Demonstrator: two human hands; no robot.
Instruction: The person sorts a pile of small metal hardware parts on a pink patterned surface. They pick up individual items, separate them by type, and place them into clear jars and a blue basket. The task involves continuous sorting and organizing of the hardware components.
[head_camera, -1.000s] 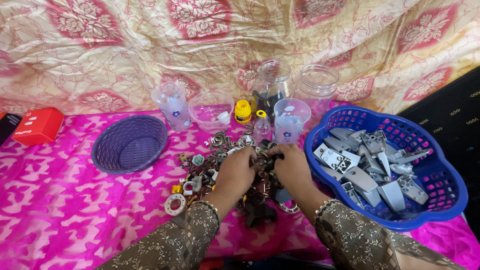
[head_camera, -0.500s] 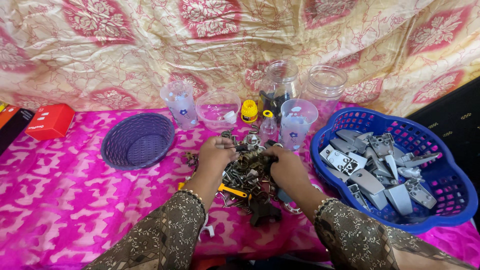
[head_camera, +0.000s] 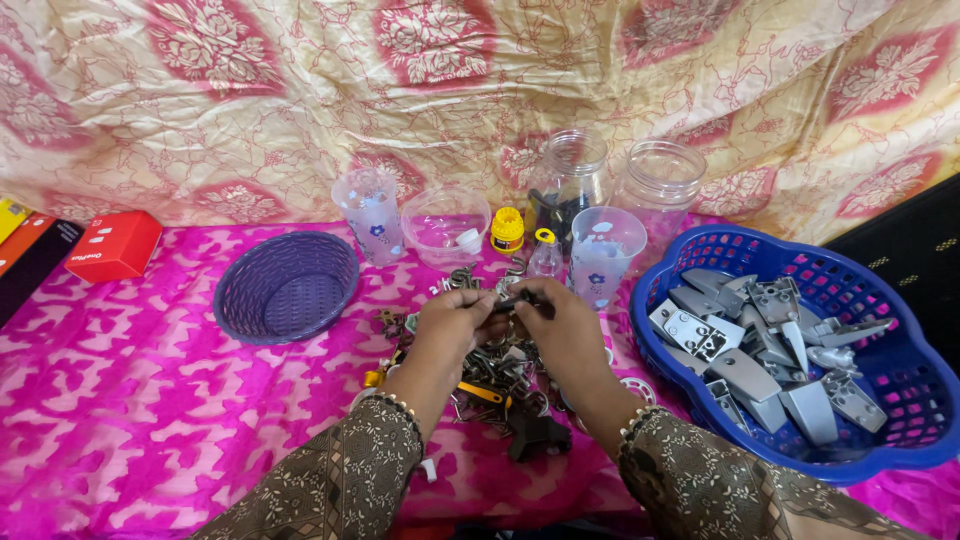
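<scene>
Dark metal piece (head_camera: 520, 300), small and slender, sits at the middle of the frame, pinched between both hands just above the heap of hardware (head_camera: 490, 385). Its long axis runs roughly level, left to right across the frame; which end is which cannot be told.

Left hand (head_camera: 450, 325) has its fingertips pressed together on the piece's left end, and right hand (head_camera: 565, 335) pinches the right end from the other side; the two hands nearly touch. Both wrists wear bead bracelets over patterned sleeves.

At the left edge of the frame lies a red box (head_camera: 118, 245), flat and rectangular, with pale lettering on its side; beside it, at the far left, are a black box (head_camera: 35, 265) and a yellow corner (head_camera: 10, 215) of another package.

An empty purple basket (head_camera: 287, 287) stands left of the hands. Behind them, along the floral cloth backdrop (head_camera: 480, 80), stand a printed plastic cup (head_camera: 368, 215), a clear bowl (head_camera: 445, 225), a yellow-capped small jar (head_camera: 508, 230), a small clear bottle (head_camera: 545, 255), a second printed cup (head_camera: 605, 255) and two clear jars (head_camera: 660, 185). A blue basket (head_camera: 900, 420) at the right holds grey metal brackets (head_camera: 760, 360). Everything rests on a pink patterned tablecloth (head_camera: 130, 400). The heap lies right under the hands, and the second cup stands close by the right hand's knuckles.
</scene>
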